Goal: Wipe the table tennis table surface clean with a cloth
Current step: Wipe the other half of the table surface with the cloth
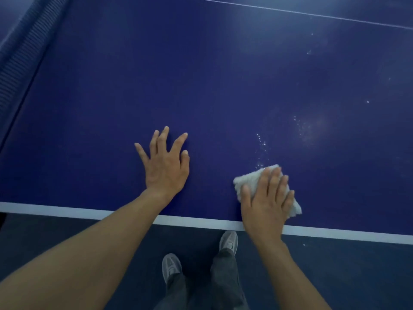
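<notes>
Spanning the view, the blue table [201, 74] carries, by its white-lined near edge, the left hand [166, 166] splayed flat and the right hand [266, 204] pressing straight-fingered on the white cloth [248, 179], whose sweep could, I judge, miss or scatter the pale specks [263, 144] beyond it; no writing shows

Grey shoes [171, 266] under dark trouser legs [223, 283] are standing on the dark floor [346, 276], below and between the left hand [166, 166] and right hand [264, 202].
</notes>
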